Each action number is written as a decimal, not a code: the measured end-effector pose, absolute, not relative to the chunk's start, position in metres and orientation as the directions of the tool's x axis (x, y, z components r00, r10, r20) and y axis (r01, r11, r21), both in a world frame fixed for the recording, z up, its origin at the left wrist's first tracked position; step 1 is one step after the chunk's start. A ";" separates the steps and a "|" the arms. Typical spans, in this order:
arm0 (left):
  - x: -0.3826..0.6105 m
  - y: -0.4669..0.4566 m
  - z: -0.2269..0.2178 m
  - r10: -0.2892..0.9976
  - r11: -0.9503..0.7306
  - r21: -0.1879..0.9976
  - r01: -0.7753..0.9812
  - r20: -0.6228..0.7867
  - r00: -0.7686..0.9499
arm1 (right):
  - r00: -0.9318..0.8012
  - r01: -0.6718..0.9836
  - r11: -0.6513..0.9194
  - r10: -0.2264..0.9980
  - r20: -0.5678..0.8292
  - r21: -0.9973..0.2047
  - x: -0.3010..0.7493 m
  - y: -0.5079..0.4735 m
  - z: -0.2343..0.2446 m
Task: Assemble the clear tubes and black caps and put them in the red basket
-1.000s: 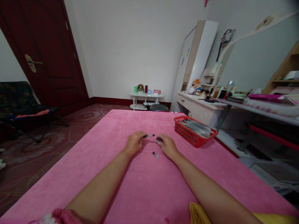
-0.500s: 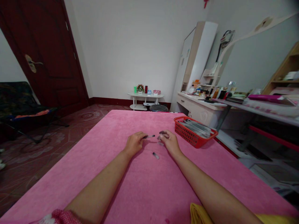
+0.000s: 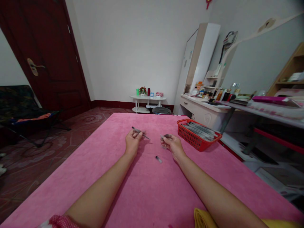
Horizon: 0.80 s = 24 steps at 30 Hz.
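My left hand is closed on a thin grey pen, which it holds a little above the pink cloth, tip pointing right and down. My right hand is closed on a small dark piece pinched in its fingertips; I cannot make out what the piece is. A small grey cap lies on the pink table between the two hands, nearer my right wrist. A red basket full of grey pens stands just right of my right hand.
A white desk crowded with bottles and a tall white cabinet stand to the right. A low white side table is at the far wall. A dark chair and a dark red door are on the left.
My left hand has lifted and turned the pen, so its point now slants right and down. My right hand has risen off the cloth with the small dark piece. The cap has stayed put.
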<state>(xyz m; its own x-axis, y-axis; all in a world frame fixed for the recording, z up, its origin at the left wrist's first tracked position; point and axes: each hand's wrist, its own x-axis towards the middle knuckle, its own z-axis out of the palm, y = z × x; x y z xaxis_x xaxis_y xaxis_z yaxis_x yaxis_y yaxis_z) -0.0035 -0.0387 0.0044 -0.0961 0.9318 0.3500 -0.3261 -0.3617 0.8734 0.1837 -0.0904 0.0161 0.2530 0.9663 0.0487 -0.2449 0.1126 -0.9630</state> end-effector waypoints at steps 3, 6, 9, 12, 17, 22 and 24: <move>-0.002 -0.038 0.004 0.966 -0.252 0.828 -0.501 0.244 -0.084 | 0.230 -0.266 0.084 0.973 0.021 -0.960 0.182 -0.091 0.015; -0.002 -0.038 0.005 0.980 -0.196 0.797 -0.572 0.184 -0.079 | 0.207 -0.239 0.095 0.977 0.045 -0.966 0.180 -0.091 0.013; -0.001 -0.039 0.006 0.985 -0.172 0.780 -0.601 0.155 -0.080 | 0.191 -0.218 0.111 0.979 0.069 -0.970 0.179 -0.092 0.011; 0.002 -0.041 0.007 0.985 -0.165 0.775 -0.610 0.160 -0.063 | 0.167 -0.204 0.123 0.982 0.089 -0.971 0.176 -0.092 0.010; 0.010 -0.047 0.007 0.988 -0.137 0.764 -0.631 0.155 -0.026 | 0.138 -0.149 0.138 0.983 0.117 -0.979 0.171 -0.092 0.010; 0.012 -0.050 0.008 0.993 -0.090 0.774 -0.627 0.118 0.004 | 0.163 -0.032 0.234 0.960 0.226 -0.972 0.170 -0.093 0.012; 0.011 -0.051 0.008 0.997 -0.046 0.791 -0.610 0.073 0.020 | 0.185 0.050 0.285 0.939 0.289 -0.957 0.170 -0.094 0.014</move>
<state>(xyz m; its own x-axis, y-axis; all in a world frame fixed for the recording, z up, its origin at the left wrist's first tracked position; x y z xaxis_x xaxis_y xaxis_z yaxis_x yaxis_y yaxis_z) 0.0111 -0.0509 0.0084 0.0197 0.9971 0.0734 -0.6097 -0.0462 0.7913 0.1696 -0.0940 0.0144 0.1848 0.9393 0.2890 0.0496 0.2848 -0.9573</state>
